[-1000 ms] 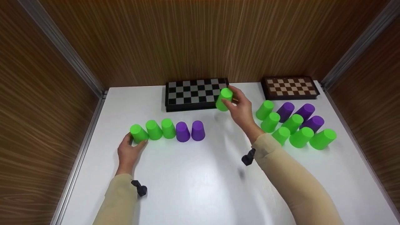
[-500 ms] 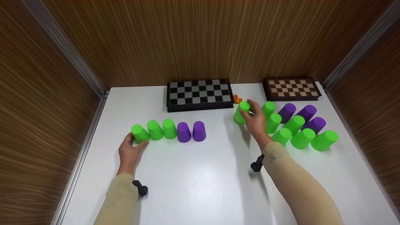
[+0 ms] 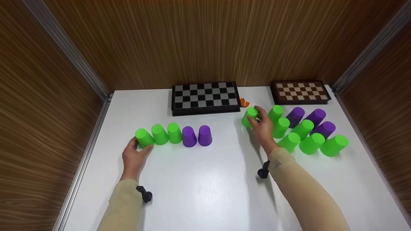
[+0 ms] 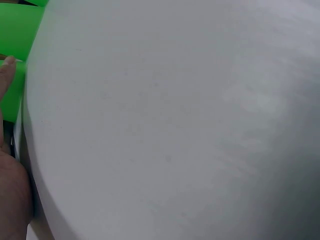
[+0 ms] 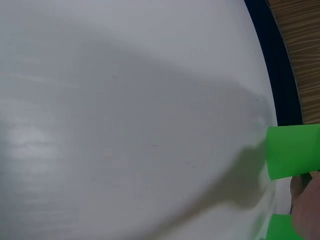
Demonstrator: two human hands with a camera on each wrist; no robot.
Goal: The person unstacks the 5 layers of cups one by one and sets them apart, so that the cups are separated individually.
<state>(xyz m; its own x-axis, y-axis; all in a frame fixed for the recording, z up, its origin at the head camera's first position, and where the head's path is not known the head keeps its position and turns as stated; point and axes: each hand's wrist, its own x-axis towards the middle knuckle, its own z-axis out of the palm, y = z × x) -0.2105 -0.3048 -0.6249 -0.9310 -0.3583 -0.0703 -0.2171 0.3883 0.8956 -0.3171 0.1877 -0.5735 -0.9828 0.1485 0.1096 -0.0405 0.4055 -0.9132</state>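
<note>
My left hand (image 3: 133, 158) holds the leftmost upside-down green cup (image 3: 144, 138) between thumb and fingers. That cup heads a row on the white table: two more green cups (image 3: 159, 134) stand to its right, then two purple cups (image 3: 189, 137). My right hand (image 3: 264, 126) pinches another upside-down green cup (image 3: 249, 117), just left of a cluster. Whether its rim touches the table I cannot tell. In the right wrist view this green cup (image 5: 294, 151) shows at the right edge, with part of the hand. The left wrist view catches only the hand's edge (image 4: 12, 195) and green cups (image 4: 17, 30).
On the right stands a cluster of several green cups (image 3: 312, 143) and three purple cups (image 3: 295, 117). At the back lie a black-and-grey chessboard box (image 3: 205, 95), a brown chessboard box (image 3: 301, 91) and a small orange piece (image 3: 244, 103). Wood-grain walls (image 3: 205, 41) enclose the table.
My right hand has carried its green cup rightward and nearer, away from the black-and-grey board, uncovering the orange piece. Over the last half second it barely moves. My left hand stays on its cup.
</note>
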